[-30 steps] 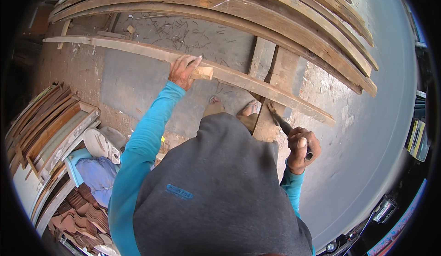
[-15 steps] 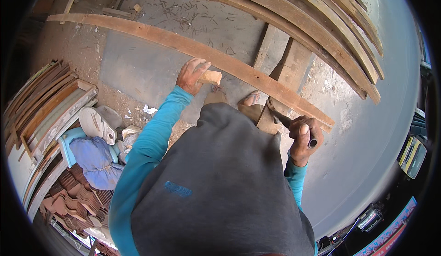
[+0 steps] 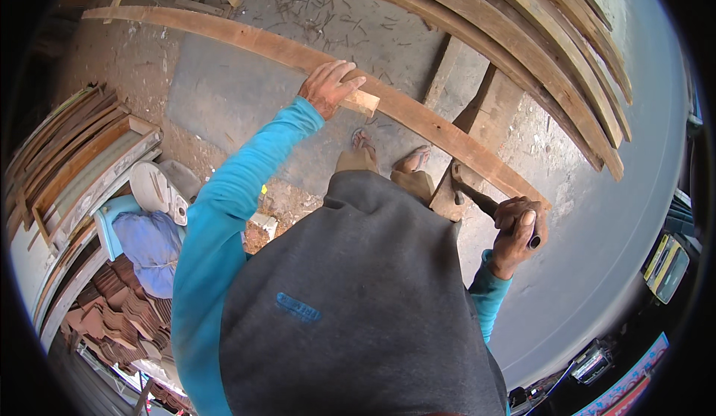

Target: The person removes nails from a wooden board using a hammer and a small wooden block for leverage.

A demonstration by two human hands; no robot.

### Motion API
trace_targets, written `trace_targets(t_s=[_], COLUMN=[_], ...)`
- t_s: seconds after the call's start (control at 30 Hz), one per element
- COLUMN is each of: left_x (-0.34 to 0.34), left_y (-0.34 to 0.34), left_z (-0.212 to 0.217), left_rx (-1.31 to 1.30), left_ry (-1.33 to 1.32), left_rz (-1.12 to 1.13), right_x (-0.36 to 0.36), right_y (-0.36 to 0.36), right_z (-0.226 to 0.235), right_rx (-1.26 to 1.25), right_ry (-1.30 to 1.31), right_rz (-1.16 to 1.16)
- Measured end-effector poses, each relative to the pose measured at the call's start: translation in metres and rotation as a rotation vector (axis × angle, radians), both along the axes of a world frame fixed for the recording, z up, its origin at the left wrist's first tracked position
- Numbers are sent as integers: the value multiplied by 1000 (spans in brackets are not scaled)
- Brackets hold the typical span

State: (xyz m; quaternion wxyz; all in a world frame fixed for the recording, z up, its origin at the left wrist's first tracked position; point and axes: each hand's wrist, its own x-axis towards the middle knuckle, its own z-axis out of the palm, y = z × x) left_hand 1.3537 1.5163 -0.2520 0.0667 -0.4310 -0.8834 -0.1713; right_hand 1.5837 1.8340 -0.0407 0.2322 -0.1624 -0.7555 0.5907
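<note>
Plank (image 3: 418, 121) — under left hand (image 3: 328, 88), gripped | right hand (image 3: 518, 229) — clamped on hammer (image 3: 477, 199)

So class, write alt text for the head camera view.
A person's left hand presses a small wooden block on a long plank; the right hand grips a dark-handled tool. Stacked planks lie beyond.
</note>
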Motion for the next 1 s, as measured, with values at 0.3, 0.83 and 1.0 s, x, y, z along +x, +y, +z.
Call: trace_targets(t_s=[0.3, 0.83, 1.0], left_x=[-72, 72, 292], left_y=[29, -41, -74], left_z=[47, -79, -140], left_rx=[-293, 778, -27], left_ry=[-349, -719, -1475], left_rz=[-107, 1147, 1191], right_x=[-10, -12, -11], right_y=[-27, 20, 33], right_z=[-4, -10, 3], right_rx=[75, -117, -112], right_ry=[-14, 61, 53], right_rz=[45, 3, -11])
